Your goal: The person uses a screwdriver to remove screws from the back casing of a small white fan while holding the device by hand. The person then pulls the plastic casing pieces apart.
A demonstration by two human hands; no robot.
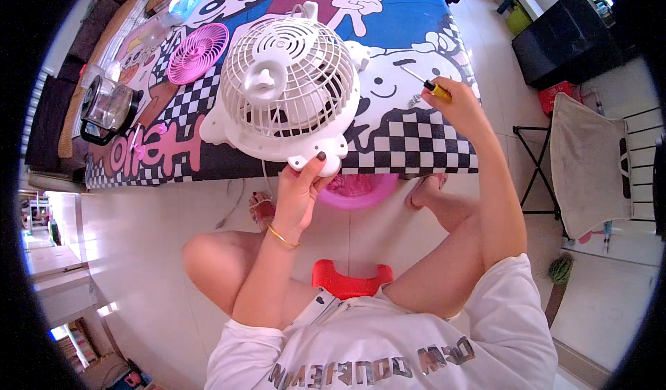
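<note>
A white fan body with a domed grille [281, 71] stands on the table near its front edge, its round knob-like part facing me. My left hand [298, 199] is closed on a rounded white tab at the fan's near side, thumb on top. My right hand [458, 109], off to the right, grips a screwdriver [438, 91] by its yellow and black handle. The metal shaft points up and left, away from the fan. Beside that hand a few small metal pieces [415, 101], perhaps screws, lie on the tablecloth.
A pink round grille [198, 53] lies left of the fan. A glass jug [111, 105] with a black handle stands at the table's left edge. Below the front edge is a pink basin [361, 192]; a red stool [350, 279] is under me. A folding rack [586, 161] stands right.
</note>
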